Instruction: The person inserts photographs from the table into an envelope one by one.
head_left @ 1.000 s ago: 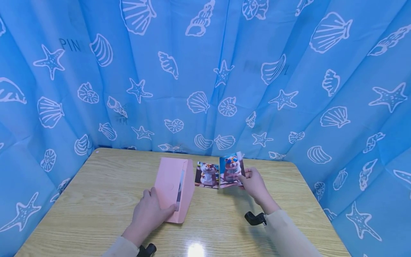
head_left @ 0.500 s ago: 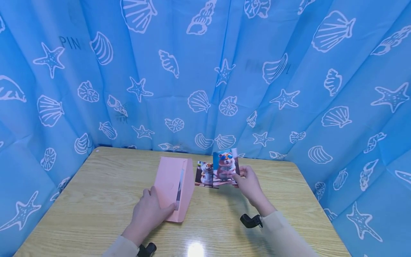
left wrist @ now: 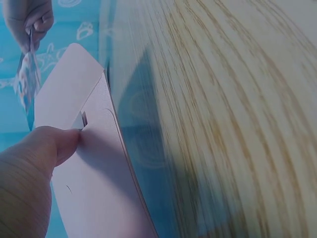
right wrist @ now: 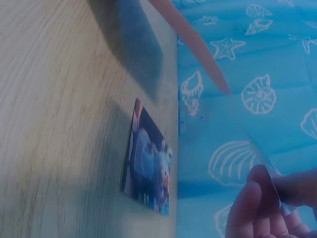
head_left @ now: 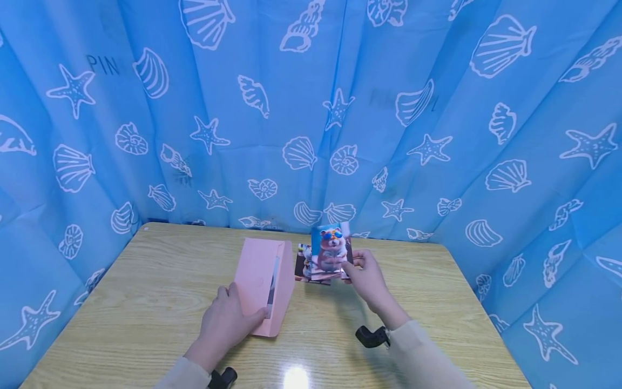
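A pink envelope [head_left: 255,265] stands tilted on the table, its flap [head_left: 284,292] unfolded to the right. My left hand [head_left: 225,316] holds its lower part, the thumb at the opening, where a strip of something pale and dark [head_left: 272,283] shows inside. My right hand [head_left: 366,275] pinches a photo of a hamster in sunglasses [head_left: 330,251] by its lower right corner, raised above the table. Another picture edge shows along its right side; I cannot tell whether it is a separate photo. Behind it, partly covered, another hamster photo [right wrist: 148,166] lies on the table.
The wooden table [head_left: 160,281] has its far edge against a blue curtain [head_left: 218,178] printed with white shells and starfish. Black wrist mounts [head_left: 371,336] sit on both forearms. Light glares on the table's near middle.
My right hand has moved left with the sunglasses photo, which now covers most of the photo on the table. The left hand and the envelope have stayed in place.
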{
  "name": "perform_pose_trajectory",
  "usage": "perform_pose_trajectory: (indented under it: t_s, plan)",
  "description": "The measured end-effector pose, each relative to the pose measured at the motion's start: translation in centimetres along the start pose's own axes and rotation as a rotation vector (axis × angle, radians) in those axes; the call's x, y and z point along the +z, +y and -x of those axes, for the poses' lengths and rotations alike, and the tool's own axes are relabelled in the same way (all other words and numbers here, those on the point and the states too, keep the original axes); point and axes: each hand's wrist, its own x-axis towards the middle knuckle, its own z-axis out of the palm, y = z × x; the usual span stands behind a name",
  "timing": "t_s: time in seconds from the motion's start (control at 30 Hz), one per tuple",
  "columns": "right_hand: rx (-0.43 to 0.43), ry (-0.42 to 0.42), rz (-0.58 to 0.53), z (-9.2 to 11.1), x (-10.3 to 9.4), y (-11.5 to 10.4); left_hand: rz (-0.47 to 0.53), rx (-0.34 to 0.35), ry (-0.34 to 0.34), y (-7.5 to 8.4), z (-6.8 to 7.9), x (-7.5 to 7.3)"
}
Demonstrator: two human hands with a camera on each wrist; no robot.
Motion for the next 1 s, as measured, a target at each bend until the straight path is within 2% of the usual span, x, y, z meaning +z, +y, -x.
perform_pose_trajectory:
  t_s: [0.23,0.47,0.7,1.0]
  plan:
    - [-0.029,-0.039,-0.055,0.6,1.3,-0.7,0.002,-0.003,0.000,0.1,0.0,-0.1]
    - [-0.048,-0.091,-0.063,1.2,2.6,-1.2,0.003,0.009,0.014,0.3,0.1,-0.3]
    - [-0.064,-0.144,-0.139,1.4,4.1,-1.0,0.000,0.008,0.017,0.4,0.1,-0.2]
    - [-0.102,-0.197,-0.148,1.8,5.5,-0.1,-0.010,0.015,0.024,0.5,0.1,-0.3]
